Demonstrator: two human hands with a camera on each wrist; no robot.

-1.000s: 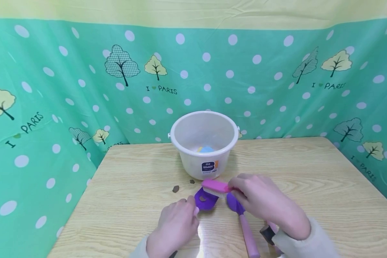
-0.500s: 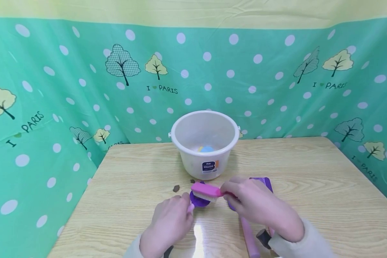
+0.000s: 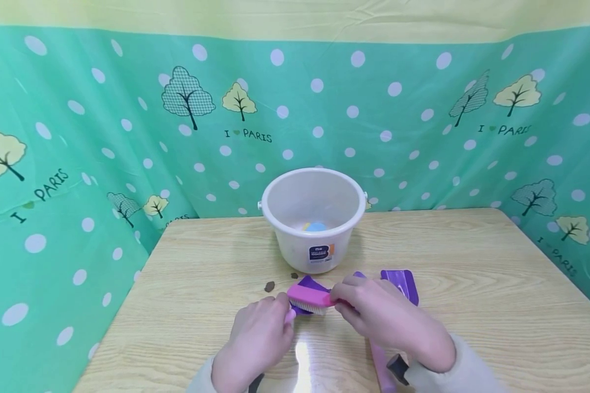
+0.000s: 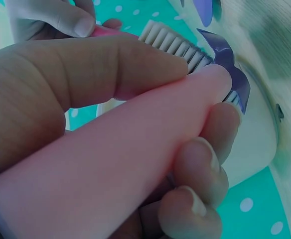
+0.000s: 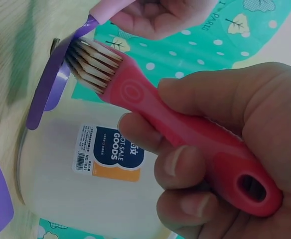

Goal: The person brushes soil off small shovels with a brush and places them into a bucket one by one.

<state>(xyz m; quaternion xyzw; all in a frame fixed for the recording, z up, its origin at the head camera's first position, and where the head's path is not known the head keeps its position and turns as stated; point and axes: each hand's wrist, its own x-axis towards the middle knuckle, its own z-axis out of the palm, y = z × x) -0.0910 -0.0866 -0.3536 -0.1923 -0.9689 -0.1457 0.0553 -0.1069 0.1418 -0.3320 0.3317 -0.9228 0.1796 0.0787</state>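
Note:
My left hand [image 3: 258,338] grips the pink handle [image 4: 110,154] of a small garden tool, its purple head [image 3: 314,283] pointing away from me. A pink scrubbing brush [image 3: 307,296] is held by its handle in my right hand [image 3: 388,319], thumb on top and fingers curled beneath. Its pale bristles [image 5: 93,67], dark at the tips, touch the purple head, as the right wrist view shows. The brush covers much of that head in the head view. Just behind them stands a white bucket [image 3: 307,256] with a label on its front.
Blue and yellow things [image 3: 317,226] lie inside the bucket. Small brown bits [image 3: 270,286] are on the wooden table [image 3: 201,316] in front of it. Beside my right arm lie other pink-handled tools, one with a flat purple head [image 3: 403,285]. A dotted green curtain [image 3: 324,109] hangs behind.
The brush has shifted left and slightly toward me over the purple head, whose tilt has changed. A brown bit seen on that head earlier is now out of sight. My left hand moved slightly left.

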